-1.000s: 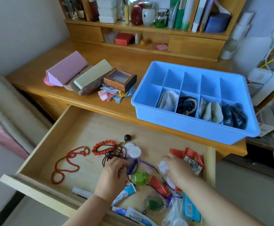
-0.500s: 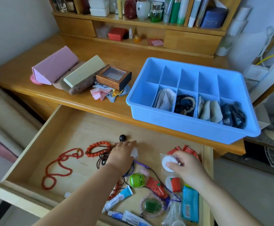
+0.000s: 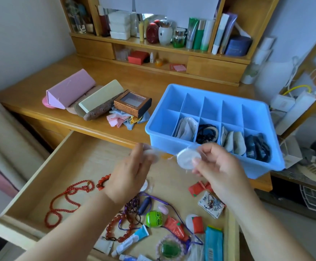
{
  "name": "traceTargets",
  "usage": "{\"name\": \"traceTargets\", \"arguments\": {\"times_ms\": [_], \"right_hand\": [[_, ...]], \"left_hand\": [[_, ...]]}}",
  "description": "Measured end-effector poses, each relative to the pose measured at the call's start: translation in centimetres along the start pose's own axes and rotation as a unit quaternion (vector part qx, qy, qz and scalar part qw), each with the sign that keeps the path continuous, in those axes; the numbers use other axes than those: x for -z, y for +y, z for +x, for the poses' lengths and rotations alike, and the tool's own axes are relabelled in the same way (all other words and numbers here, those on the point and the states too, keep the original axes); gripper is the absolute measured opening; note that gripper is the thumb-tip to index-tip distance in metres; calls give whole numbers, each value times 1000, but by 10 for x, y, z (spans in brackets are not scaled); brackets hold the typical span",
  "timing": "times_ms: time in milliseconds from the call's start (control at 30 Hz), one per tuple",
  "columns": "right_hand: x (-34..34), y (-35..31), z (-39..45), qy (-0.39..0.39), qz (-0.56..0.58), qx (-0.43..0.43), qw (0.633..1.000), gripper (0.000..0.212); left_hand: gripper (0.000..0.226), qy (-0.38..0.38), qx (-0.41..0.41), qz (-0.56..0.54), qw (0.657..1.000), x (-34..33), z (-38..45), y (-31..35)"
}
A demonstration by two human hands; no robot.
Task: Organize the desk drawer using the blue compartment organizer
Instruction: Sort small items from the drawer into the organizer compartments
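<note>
Hands lifted above open wooden drawer (image 3: pixel 40 178), right hand (image 3: pixel 217 170) pinching round white pad (image 3: pixel 188 159), left hand (image 3: pixel 130 178) pinching blurred white disc (image 3: pixel 150 153), likely bound for blue plastic compartment organizer (image 3: pixel 228 162).

Soft, even daylight fills the scene, brightest on the pale wall and white items at the right; shadows are faint and there is little glare. The wide-angle lens bows the desk edge (image 3: pixel 97 129) and shelf uprights near the frame borders. Motion blur smears the left hand (image 3: pixel 129 176) and the white disc (image 3: pixel 188 159) in the right hand (image 3: pixel 221 174); the blue organizer (image 3: pixel 172 147) stays fairly sharp.
</note>
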State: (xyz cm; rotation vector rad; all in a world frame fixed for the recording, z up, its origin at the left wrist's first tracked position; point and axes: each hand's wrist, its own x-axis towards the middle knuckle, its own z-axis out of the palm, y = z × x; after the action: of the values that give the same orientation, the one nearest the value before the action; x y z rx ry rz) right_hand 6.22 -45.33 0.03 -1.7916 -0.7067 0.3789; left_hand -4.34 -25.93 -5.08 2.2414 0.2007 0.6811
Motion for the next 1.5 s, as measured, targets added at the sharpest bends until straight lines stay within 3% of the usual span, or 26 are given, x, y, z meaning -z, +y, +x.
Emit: {"name": "traceTargets", "arguments": {"times_ms": [100, 167, 267, 367, 500, 633, 667, 700, 767, 800, 833, 900, 967, 1100, 1167, 1233, 1333, 1400, 1500], "right_hand": [[4, -35, 48, 59, -26, 38, 997, 5], [-2, -45, 87, 74, -79, 24, 994, 11], [-19, -46, 134, 24, -226, -19, 974, 11], [-37, -41, 156, -82, -442, -64, 891, 7], [-56, -36, 161, -182, -622, 11, 762, 20], [-58, -37, 161, -179, -677, 42, 713, 21], [-56, -36, 161, -147, -664, 64, 731, 19], [-52, -36, 159, -94, -611, 79, 782, 14], [-41, -43, 150, -28, -366, 60, 928, 15], [-35, -48, 144, -49, -218, 35, 974, 22], [-29, -52, 137, -92, -118, 16, 989, 25], [-25, -57, 125, -177, -87, 20, 980, 15], [-24, -57, 122, -188, -132, 44, 972, 4], [-9, -56, 139, -32, -203, 31, 978, 15], [-3, -53, 147, -11, -231, 1, 973, 16], [-8, -49, 153, -57, -265, -41, 962, 15], [-27, -46, 161, -124, -301, -63, 943, 11], [-39, -41, 165, -159, -362, -57, 917, 8], [-55, -30, 165, -188, -511, -43, 838, 8]], "left_hand": [[26, 71, -7, -39, 997, 13, 25, 0], [26, 63, -7, -51, 997, 13, 35, -1], [23, 25, 6, -67, 997, 11, 44, -2], [26, 39, 14, -97, 994, 10, 45, -2], [29, 48, 56, -175, 982, 8, 39, 6], [22, 71, 100, -203, 971, 8, 43, 10], [19, 79, 119, -220, 965, 8, 44, 11], [18, 88, 142, -242, 956, 8, 46, 11], [18, 102, 180, -283, 937, 9, 49, 11], [17, 102, 186, -293, 932, 9, 51, 12], [15, 98, 187, -296, 931, 8, 52, 13], [15, 84, 185, -289, 936, 6, 54, 15], [17, 65, 185, -272, 942, 4, 55, 18], [17, 116, 173, -241, 948, 2, 46, 16], [18, 165, 176, -223, 944, 3, 34, 9], [22, 198, 205, -209, 935, 0, 17, -3], [24, 172, 262, -155, 937, -12, -9, -26], [23, 124, 293, -101, 943, -20, -23, -44], [17, 41, 306, 15, 951, -26, -31, -69]]}}
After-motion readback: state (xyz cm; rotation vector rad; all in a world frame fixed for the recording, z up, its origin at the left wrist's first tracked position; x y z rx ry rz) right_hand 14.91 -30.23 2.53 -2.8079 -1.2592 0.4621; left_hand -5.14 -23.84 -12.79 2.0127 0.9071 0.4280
